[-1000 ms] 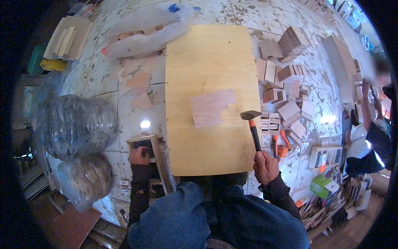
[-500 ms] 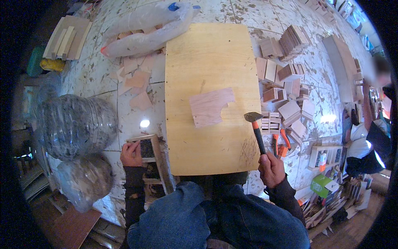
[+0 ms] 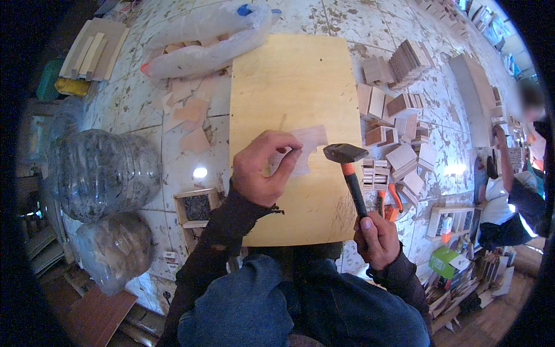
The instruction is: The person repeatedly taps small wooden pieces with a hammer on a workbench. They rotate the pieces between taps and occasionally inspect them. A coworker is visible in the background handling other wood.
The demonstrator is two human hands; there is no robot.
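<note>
My left hand [image 3: 261, 169] is over the thin wooden piece with a curved notch [image 3: 314, 136], thumb and forefinger pinched together. What the fingertips hold, if anything, is too small to make out. My hand hides the left part of the piece, which lies on a yellowish wooden board [image 3: 289, 75] in front of my knees. In my right hand [image 3: 378, 240] is a hammer [image 3: 354, 188] with a black and orange handle, gripped low. Its dark metal head points up, just right of the wooden piece.
Left of the board sits a wooden box [image 3: 180, 215] with small dark contents. Stacked small wooden pieces [image 3: 404, 104] and orange-handled pliers [image 3: 395, 198] lie to the right. Thin offcuts [image 3: 193, 111] and big plastic bags [image 3: 107, 173] are on the left. Another person [image 3: 509, 196] sits at far right.
My left hand has left the box and come over the wooden piece, fingertips pinched. The hammer has moved slightly up and left, staying in my right hand.
</note>
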